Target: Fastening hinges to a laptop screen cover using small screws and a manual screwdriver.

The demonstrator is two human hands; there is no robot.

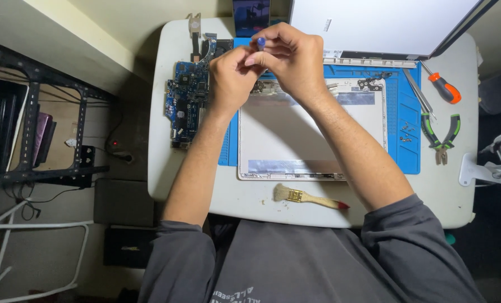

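**Two hands on one small blue tool above an opened laptop**

Both hands met over the far end of the table [166, 168]. The right hand [292, 59] was pinching one blue-tipped tool [260, 42] upright between its fingertips, and the left hand [232, 76] was curled beside it, its fingers closed on the tool's lower part, which stayed hidden. Below them lay one blue mat [403, 146] bearing one pale laptop shell [312, 137]. One blue circuit board [187, 98] sat left of the mat. To the right lay one orange-handled screwdriver [444, 88], one pair of green-handled pliers [440, 134] and a few loose screws [406, 132], too small to count. One brush [309, 197] lay at the table's near edge. One white panel [374, 25] stood propped at the back.
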